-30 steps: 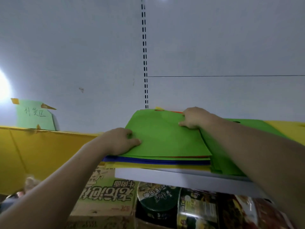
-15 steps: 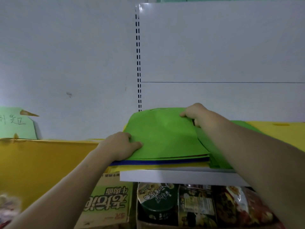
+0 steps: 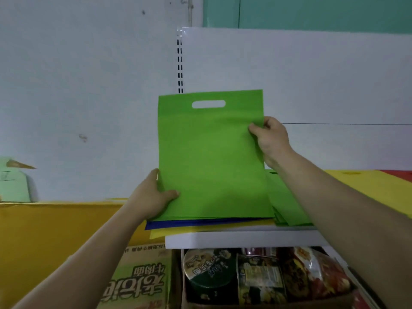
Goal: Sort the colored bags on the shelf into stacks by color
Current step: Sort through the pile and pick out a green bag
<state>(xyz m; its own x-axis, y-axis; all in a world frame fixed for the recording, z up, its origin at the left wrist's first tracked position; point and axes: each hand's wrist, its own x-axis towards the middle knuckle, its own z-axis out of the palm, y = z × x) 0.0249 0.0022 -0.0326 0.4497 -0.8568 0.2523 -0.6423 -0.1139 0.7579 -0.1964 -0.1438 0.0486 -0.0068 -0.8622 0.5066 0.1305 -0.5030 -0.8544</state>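
A green bag (image 3: 209, 157) with a cut-out handle stands upright above the mixed pile on the white shelf (image 3: 245, 239). My left hand (image 3: 153, 197) grips its lower left edge, thumb on the front. My right hand (image 3: 270, 139) pinches its right edge higher up. Under it lie a blue bag (image 3: 191, 223) and a yellow bag (image 3: 174, 232). A stack of green bags (image 3: 287, 204) lies to the right, partly behind my right arm. Farther right are a yellow stack (image 3: 374, 186) and a red stack (image 3: 401, 175).
Below the shelf sit noodle cups (image 3: 209, 273) and snack packets (image 3: 312, 275), with a cardboard box (image 3: 140, 279) at their left. A yellow board (image 3: 55, 230) runs along the left. A green paper note (image 3: 13, 186) is taped to the grey wall.
The top green bag was lying flat on the pile; both hands have lifted it upright off the pile. The view has tilted up a little.
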